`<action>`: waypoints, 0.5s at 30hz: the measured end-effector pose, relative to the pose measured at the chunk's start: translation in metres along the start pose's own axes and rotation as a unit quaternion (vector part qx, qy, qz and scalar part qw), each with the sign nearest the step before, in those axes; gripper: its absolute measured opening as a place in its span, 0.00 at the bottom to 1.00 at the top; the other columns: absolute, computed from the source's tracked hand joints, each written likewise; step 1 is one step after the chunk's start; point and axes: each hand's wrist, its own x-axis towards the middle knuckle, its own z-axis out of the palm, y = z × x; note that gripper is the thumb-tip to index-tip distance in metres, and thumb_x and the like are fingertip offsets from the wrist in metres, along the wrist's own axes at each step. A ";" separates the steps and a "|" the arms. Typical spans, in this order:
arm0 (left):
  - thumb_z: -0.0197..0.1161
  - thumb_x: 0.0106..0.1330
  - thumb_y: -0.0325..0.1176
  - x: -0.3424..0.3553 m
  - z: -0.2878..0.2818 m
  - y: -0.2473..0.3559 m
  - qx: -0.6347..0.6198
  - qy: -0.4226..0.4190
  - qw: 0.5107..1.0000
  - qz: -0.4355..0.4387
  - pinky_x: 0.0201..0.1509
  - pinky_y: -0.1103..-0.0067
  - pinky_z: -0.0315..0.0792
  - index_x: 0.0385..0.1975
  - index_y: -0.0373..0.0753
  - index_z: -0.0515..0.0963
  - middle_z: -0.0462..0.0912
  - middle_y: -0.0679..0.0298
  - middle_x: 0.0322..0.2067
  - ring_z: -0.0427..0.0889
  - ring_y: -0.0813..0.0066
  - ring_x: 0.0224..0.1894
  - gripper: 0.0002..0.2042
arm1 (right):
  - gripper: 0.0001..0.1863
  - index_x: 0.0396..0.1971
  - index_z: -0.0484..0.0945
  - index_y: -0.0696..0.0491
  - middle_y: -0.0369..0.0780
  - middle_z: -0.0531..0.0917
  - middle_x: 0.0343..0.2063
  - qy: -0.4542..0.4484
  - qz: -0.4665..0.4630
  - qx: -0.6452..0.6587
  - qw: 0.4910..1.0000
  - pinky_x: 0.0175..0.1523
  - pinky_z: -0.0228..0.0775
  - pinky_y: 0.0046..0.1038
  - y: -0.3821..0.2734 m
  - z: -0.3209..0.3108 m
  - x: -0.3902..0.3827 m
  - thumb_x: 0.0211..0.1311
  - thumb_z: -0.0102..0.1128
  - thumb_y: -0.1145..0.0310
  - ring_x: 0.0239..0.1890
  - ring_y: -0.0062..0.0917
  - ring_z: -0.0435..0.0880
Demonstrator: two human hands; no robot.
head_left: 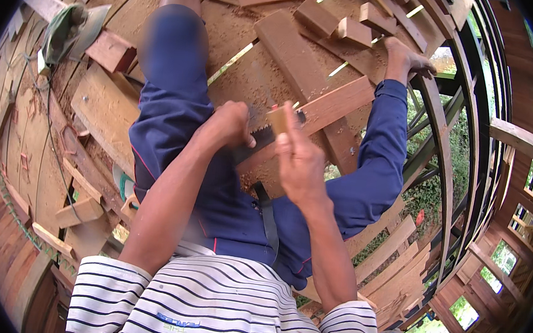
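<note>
A dark saw blade (263, 134) with coarse teeth lies between my hands, above my lap. My left hand (228, 124) is closed at the blade's left end, its thumb against the metal. In my right hand (298, 163) is a tan, flat wooden-looking piece (277, 120) with a small red spot at its top. My right index finger stretches along this piece; whether it joins the blade is hidden. Beneath both hands, a reddish-brown plank (338, 105) runs slantwise from my lap toward my right foot.
Sawdust covers the board floor (237, 31), which has open gaps. Short wood blocks (317, 17) and a wide board (292, 54) lie ahead. At left are a green cloth-like item (64, 33), a dark cable (51, 128) and offcuts. A dark metal railing (467, 120) curves along the right.
</note>
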 end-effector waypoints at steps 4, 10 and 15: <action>0.86 0.46 0.43 -0.004 -0.011 0.011 0.039 -0.062 0.997 -0.013 0.53 0.64 0.83 0.38 0.30 0.87 0.89 0.44 0.41 0.89 0.47 0.47 0.25 | 0.31 0.78 0.58 0.51 0.57 0.81 0.55 0.013 -0.014 -0.026 0.999 0.55 0.76 0.46 0.022 -0.008 -0.032 0.78 0.49 0.68 0.53 0.55 0.83; 0.86 0.46 0.43 -0.002 -0.007 0.007 0.029 -0.061 0.998 -0.002 0.54 0.64 0.82 0.36 0.28 0.87 0.89 0.44 0.39 0.89 0.48 0.47 0.25 | 0.30 0.77 0.58 0.54 0.58 0.81 0.56 -0.121 0.086 -0.070 0.986 0.56 0.75 0.44 0.046 -0.003 -0.076 0.79 0.48 0.70 0.52 0.55 0.83; 0.87 0.41 0.36 -0.001 -0.003 0.005 0.008 -0.037 0.999 -0.013 0.39 0.65 0.80 0.24 0.32 0.84 0.87 0.49 0.27 0.88 0.52 0.34 0.19 | 0.30 0.78 0.58 0.51 0.58 0.81 0.48 -0.109 0.066 -0.051 0.990 0.52 0.75 0.46 0.048 0.000 -0.074 0.78 0.49 0.70 0.47 0.57 0.82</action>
